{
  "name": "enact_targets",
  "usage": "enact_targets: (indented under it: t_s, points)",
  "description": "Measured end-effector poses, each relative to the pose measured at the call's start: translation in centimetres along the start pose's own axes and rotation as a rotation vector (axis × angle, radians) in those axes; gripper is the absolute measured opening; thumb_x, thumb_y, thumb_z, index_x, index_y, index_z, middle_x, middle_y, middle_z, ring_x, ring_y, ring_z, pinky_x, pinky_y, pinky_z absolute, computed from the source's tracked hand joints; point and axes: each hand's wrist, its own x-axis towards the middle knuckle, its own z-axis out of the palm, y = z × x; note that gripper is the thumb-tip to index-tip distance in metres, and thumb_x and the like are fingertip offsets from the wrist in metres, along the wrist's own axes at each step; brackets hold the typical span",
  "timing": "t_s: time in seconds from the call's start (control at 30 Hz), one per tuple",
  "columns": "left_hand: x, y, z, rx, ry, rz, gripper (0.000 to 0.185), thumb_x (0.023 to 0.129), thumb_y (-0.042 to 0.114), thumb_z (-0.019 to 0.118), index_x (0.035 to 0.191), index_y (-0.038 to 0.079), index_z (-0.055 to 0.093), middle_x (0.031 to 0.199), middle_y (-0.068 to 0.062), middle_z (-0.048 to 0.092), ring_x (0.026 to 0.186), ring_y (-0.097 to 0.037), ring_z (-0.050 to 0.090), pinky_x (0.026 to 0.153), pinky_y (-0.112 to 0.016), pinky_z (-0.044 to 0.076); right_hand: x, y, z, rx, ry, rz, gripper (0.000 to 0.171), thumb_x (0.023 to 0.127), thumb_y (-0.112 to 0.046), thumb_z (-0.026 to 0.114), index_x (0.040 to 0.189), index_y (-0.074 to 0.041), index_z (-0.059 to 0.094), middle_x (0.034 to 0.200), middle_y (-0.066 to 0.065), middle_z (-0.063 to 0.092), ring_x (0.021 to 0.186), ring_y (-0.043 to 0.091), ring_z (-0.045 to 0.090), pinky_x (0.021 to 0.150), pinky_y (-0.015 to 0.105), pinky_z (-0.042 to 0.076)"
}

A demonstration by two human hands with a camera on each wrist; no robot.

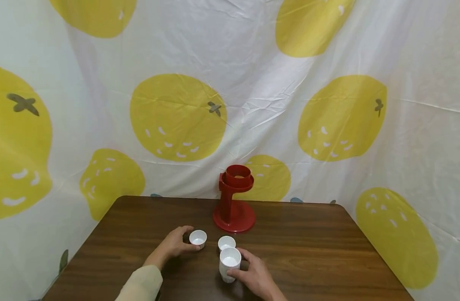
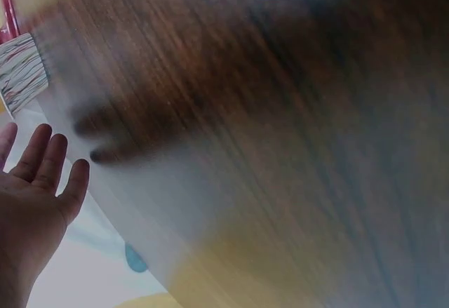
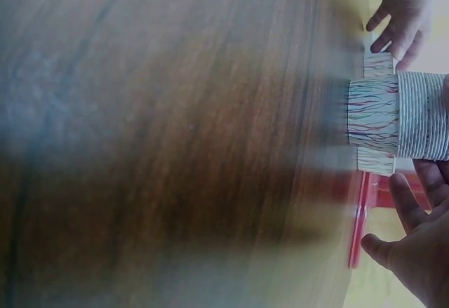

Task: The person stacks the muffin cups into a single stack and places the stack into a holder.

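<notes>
In the head view, my right hand (image 1: 257, 274) holds a stack of white paper cups (image 1: 230, 264) upright between thumb and fingers. The right wrist view shows the ridged rims of this stack (image 3: 422, 116), above a side printed with coloured lines. Behind the stack stands a paper cup (image 1: 226, 243), partly covered by it. My left hand (image 1: 176, 242) reaches around another paper cup (image 1: 198, 238), thumb in front and a finger behind. From the left wrist, the left hand (image 2: 35, 203) appears with extended, spread fingers close to a cup (image 2: 24, 73).
A red stand (image 1: 235, 215) with a round base and a ring-shaped top is at the back of the brown wooden table (image 1: 309, 251). A white cloth (image 1: 252, 75) printed with yellow lemons hangs behind and at both sides.
</notes>
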Motion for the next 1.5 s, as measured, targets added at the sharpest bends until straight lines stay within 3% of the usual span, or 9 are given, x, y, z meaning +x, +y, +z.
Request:
enact_targets:
  t_s: [0.73, 0.97, 1.5]
  points:
    - [0.69, -0.20, 0.64, 0.011, -0.018, -0.018, 0.066, 0.073, 0.025, 0.089, 0.123, -0.005, 0.060, 0.122, -0.021, 0.060, 0.118, -0.041, 0.053, 0.101, -0.056, 0.039, 0.14, 0.19, 0.00, 0.017, -0.007, 0.003, 0.067, 0.080, -0.036, 0.082, 0.133, -0.003, 0.058, 0.124, 0.010, 0.065, 0.121, 0.033, 0.054, 0.099, 0.057, 0.041]
    - [0.71, -0.25, 0.78, -0.002, -0.022, -0.059, 0.063, 0.073, 0.027, 0.089, 0.121, -0.003, 0.061, 0.119, -0.017, 0.062, 0.115, -0.038, 0.055, 0.100, -0.055, 0.040, 0.12, 0.13, 0.00, 0.003, -0.009, 0.009, 0.067, 0.080, -0.037, 0.082, 0.133, -0.003, 0.058, 0.125, 0.010, 0.065, 0.121, 0.034, 0.054, 0.099, 0.059, 0.041]
    - [0.59, 0.37, 0.17, -0.007, 0.008, -0.045, 0.058, 0.073, 0.024, 0.088, 0.117, -0.003, 0.063, 0.112, -0.013, 0.065, 0.105, -0.032, 0.058, 0.095, -0.052, 0.044, 0.05, 0.15, 0.13, 0.011, 0.003, 0.003, 0.067, 0.079, -0.037, 0.083, 0.132, -0.004, 0.059, 0.122, 0.007, 0.066, 0.120, 0.032, 0.055, 0.099, 0.056, 0.041]
